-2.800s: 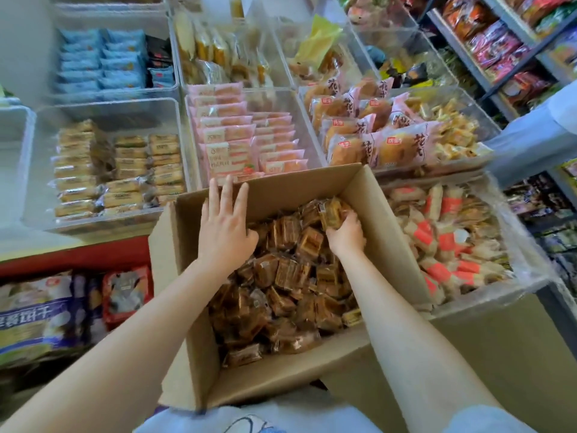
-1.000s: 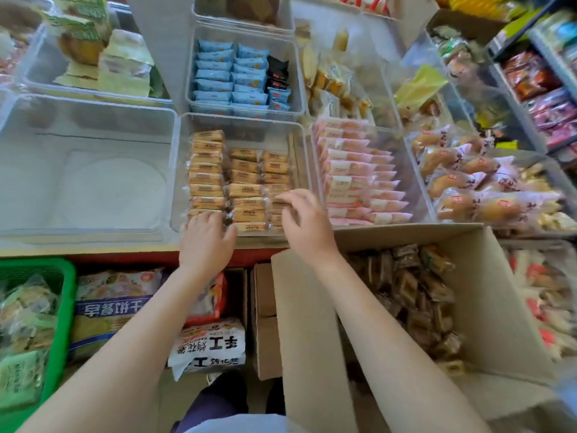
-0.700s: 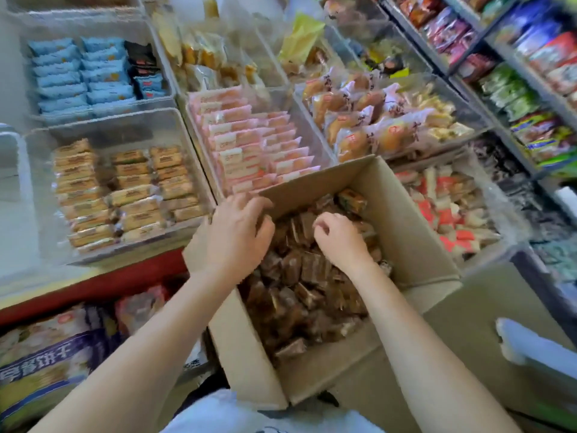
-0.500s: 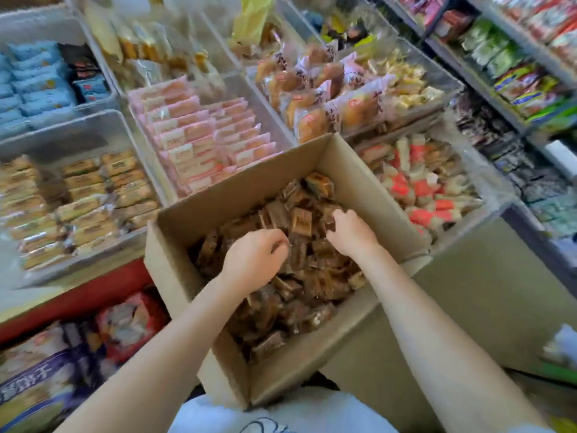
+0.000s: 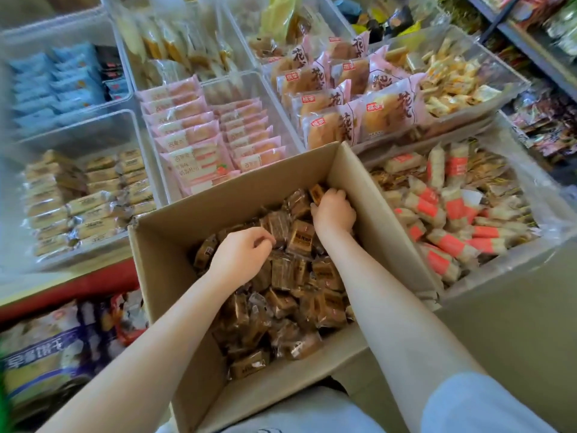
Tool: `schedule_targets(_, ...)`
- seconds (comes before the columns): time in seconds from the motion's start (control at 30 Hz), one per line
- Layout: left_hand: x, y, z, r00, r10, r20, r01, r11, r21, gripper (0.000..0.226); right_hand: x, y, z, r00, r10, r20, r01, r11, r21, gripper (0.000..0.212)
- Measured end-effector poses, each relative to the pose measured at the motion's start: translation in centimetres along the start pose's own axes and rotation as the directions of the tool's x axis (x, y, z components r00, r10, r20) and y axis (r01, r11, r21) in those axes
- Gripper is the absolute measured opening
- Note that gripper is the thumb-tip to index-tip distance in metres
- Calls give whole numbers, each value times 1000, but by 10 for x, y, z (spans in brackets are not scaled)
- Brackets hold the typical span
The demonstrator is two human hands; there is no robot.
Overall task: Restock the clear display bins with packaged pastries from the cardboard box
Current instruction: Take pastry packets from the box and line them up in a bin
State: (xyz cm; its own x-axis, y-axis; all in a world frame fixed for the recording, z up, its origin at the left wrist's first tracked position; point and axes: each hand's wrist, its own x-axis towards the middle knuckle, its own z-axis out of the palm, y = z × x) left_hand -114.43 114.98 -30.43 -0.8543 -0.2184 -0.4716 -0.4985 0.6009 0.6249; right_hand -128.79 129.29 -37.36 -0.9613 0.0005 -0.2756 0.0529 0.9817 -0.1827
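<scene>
Both hands are down inside the open brown cardboard box (image 5: 162, 270), which is filled with small brown pastries in clear wrappers (image 5: 290, 276). The left hand (image 5: 240, 256) sits on the middle of the heap with its grip curled onto the packets; the right hand (image 5: 334, 209) is at the far right corner, fingers curled round packets there. Beyond the box's left side stands a clear plastic display bin (image 5: 103, 135) holding rows of tan wrapped pastries (image 5: 90, 195), with a clear bin of pink packets (image 5: 203, 135) just beside it.
</scene>
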Motion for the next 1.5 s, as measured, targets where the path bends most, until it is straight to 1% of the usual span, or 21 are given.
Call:
schedule_targets(0.07,2,-2,-3,999,-32,-29,30,996,-84,20,4,-3,-15,999,-9,40,8,1000,30,38)
schedule_targets(0.17,5,-3,-12,990,-124,-68,95,939,-330,18,-5,-3,-47,992,-106,62,82,947,310,34)
schedule_targets(0.23,6,-1,-22,978,-202,-46,139,804,-578,26,-25,-7,-68,966,-225,129,107,800,590,30)
schedule_targets(0.3,2,0,-38,979,-206,-1,131,625,-770,44,-46,-20,-83,902,-349,252,10,602,798,26)
schedule_targets(0.33,-1,-2,-47,983,-181,-1,103,562,-821,55,-54,-28,-86,860,-415,297,-32,536,843,27)
schedule_targets(0.4,-7,-8,-67,992,-123,-32,36,515,-857,69,-65,-50,-88,782,-516,349,-71,483,873,30)
schedule_targets(0.53,-23,-39,-112,981,-118,-155,-71,522,-850,49,-84,-110,-85,665,-647,373,-33,473,880,31)
schedule_targets(0.6,-32,-65,-137,971,-117,-210,-120,521,-845,46,-94,-149,-82,615,-685,390,25,511,859,33)
schedule_targets(0.67,-39,-94,-161,950,-133,-281,-169,537,-827,48,-102,-193,-77,604,-704,373,136,553,822,32)
schedule_targets(0.73,-37,-135,-182,889,-203,-411,-220,597,-772,31,-109,-236,-67,630,-704,329,215,564,797,23)
schedule_targets(0.77,-33,-160,-190,840,-246,-483,-208,677,-706,23,-111,-258,-60,651,-698,299,252,569,783,20)
schedule_targets(0.8,-28,-187,-196,793,-272,-546,-147,784,-604,22,-112,-277,-52,670,-693,266,303,582,754,19)
schedule_targets(0.83,-24,-213,-201,767,-268,-583,-44,885,-464,27,-111,-295,-43,687,-688,235,364,605,708,20)
schedule_targets(0.87,-22,-238,-203,774,-243,-585,68,950,-305,35,-110,-311,-34,700,-684,206,425,631,649,23)
schedule_targets(0.9,-20,-258,-202,806,-217,-551,164,976,-145,43,-107,-327,-24,710,-681,181,478,654,587,24)
schedule_targets(0.97,-19,-286,-198,886,-204,-416,282,950,136,55,-102,-354,-2,714,-688,128,572,679,460,21)
schedule_targets(1.03,-17,-299,-191,916,-200,-348,302,914,270,61,-95,-380,22,706,-707,47,661,681,315,23)
schedule_targets(1.1,-15,-303,-188,916,-195,-350,300,912,279,62,-89,-401,44,705,-709,0,697,693,182,28)
schedule_targets(1.13,-15,-303,-188,916,-191,-353,298,912,281,62,-88,-410,54,710,-704,14,696,705,135,31)
schedule_targets(1.27,-15,-303,-187,920,-172,-353,289,905,313,63,-92,-429,91,691,-664,285,669,737,96,32)
schedule_targets(1.5,-16,-302,-189,928,-157,-338,266,914,305,62,-98,-419,93,728,-619,295,628,774,78,44)
